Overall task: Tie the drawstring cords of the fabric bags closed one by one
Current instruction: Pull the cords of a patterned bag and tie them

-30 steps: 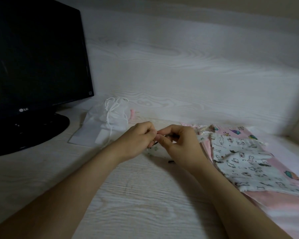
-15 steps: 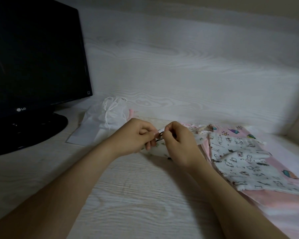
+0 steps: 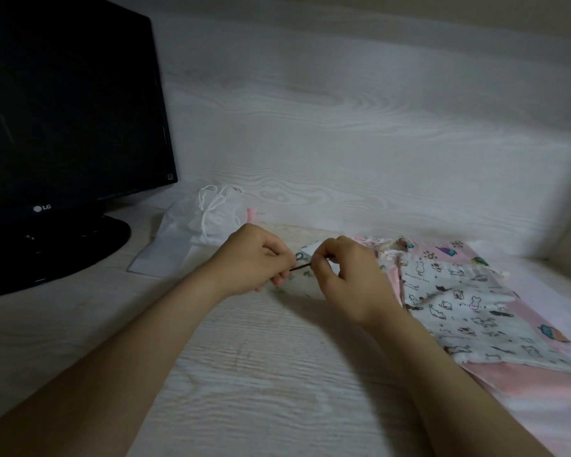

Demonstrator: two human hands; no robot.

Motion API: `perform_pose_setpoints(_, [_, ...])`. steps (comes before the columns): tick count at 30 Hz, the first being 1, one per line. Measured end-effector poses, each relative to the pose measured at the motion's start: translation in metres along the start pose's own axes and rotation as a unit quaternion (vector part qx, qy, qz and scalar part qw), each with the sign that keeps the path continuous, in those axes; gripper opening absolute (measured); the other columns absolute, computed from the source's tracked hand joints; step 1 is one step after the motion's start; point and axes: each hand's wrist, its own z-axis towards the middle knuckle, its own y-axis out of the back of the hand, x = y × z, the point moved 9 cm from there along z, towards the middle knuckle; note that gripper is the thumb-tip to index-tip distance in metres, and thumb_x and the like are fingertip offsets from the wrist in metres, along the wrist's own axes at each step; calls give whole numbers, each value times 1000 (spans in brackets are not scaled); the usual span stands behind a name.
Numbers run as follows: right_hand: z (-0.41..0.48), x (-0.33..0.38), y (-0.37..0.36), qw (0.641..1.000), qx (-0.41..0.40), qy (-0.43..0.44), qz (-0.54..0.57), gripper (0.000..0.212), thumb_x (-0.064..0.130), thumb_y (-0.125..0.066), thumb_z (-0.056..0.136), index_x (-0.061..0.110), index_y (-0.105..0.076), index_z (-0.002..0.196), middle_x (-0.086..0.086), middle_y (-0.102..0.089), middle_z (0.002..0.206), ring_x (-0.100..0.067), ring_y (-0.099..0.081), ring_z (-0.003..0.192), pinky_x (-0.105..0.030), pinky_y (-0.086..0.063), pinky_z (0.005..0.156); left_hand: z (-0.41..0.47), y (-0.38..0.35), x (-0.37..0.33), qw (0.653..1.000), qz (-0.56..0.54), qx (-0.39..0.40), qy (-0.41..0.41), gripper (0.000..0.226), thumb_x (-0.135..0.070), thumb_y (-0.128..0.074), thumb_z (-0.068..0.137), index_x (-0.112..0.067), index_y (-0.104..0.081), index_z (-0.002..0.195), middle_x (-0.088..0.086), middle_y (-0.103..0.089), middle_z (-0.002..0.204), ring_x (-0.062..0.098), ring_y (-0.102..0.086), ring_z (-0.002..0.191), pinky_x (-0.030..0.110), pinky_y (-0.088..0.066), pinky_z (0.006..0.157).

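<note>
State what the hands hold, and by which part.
One thin dark cord, pinched twice: left hand on its left side, right hand on its right, a short stretch showing between.

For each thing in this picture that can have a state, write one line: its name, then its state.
left hand, pinching the dark cord
right hand, pinching the same cord
dark cord, taut between the hands
white mesh bag, mouth gathered
cat-print bag, lying flat
monitor, screen dark
</note>
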Motion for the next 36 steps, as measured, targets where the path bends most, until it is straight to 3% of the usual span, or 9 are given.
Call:
perform_pose_setpoints(6, [-1, 2, 2, 998, 0, -30, 59, 29, 13, -57, 93, 23, -60, 65, 9, -55, 56, -3, -52, 59, -14, -32, 53, -3, -17, -5, 995, 34, 77, -44, 13, -20, -75, 99, -16, -81, 88, 2, -77, 76, 14, -71, 67, 28, -53, 62])
perform_pose_setpoints(15, [1, -11, 3, 982, 11, -127, 141, 43, 16, -67, 86, 8, -43, 52, 3, -36, 50, -11, -31, 50, -25, -28, 50, -5, -24, -5, 992, 46, 109, -53, 7, -24, -77, 97, -20, -82, 93, 3, -77, 76, 14, -72, 69, 31, -60, 67])
perform_pose_setpoints(21, [-2, -31, 17, 845, -51, -243, 474, 26, 25, -66, 98, 11, -60, 77, 1, -23, 60, -17, -21, 53, -29, -22, 50, -7, -25, -8, 992, 21, 116, -50, 16, -16, -71, 100, -16, -79, 87, -9, -71, 72, 7, -65, 67, 14, -47, 59])
perform_pose_setpoints(24, [1, -28, 24, 809, -80, -210, 543, 14, 22, -60, 102, 11, -69, 103, -2, -44, 62, -18, -36, 57, -28, -32, 53, -8, -26, -10, 992, 10, 118, -42, 19, -12, -68, 101, -15, -78, 84, -10, -68, 67, 4, -60, 61, 12, -44, 56])
perform_pose_setpoints(26, [3, -26, 22, 836, -60, -190, 512, 24, 16, -62, 101, 17, -68, 124, -4, -74, 90, -18, -65, 75, -27, -52, 67, -8, -27, -11, 992, -11, 122, -32, 17, -8, -66, 101, -8, -78, 88, -8, -66, 65, 1, -56, 55, 10, -41, 52])
perform_pose_setpoints(28, [4, -28, 14, 893, -31, -183, 411, 42, 10, -64, 99, 22, -61, 139, 0, -75, 119, -14, -73, 104, -31, -58, 89, -8, -26, -12, 992, -35, 121, -21, 16, -7, -65, 102, -2, -77, 92, -4, -66, 66, -1, -53, 50, 9, -39, 49])
perform_pose_setpoints(30, [4, -29, 8, 941, -20, -166, 294, 42, 9, -63, 100, 18, -60, 141, 1, -70, 129, -7, -69, 110, -22, -56, 93, -6, -24, -11, 993, -44, 110, -6, 15, -10, -66, 103, -2, -77, 95, -3, -67, 68, -1, -53, 49, 11, -38, 46])
perform_pose_setpoints(32, [4, -22, 10, 973, -24, -122, 194, 31, 12, -62, 100, 17, -69, 130, 7, -73, 120, 2, -68, 100, -11, -53, 79, -5, -21, -7, 994, -51, 96, 16, 16, -13, -66, 103, -6, -77, 95, -5, -68, 66, -2, -52, 47, 15, -37, 45])
perform_pose_setpoints(36, [2, -2, 16, 982, -38, -52, 177, 13, 15, -72, 90, 21, -77, 102, 9, -76, 82, -4, -70, 73, -18, -52, 64, -2, -14, 0, 993, -84, 65, 43, 20, -17, -65, 103, -11, -80, 93, 3, -69, 75, 2, -54, 50, 23, -35, 48])
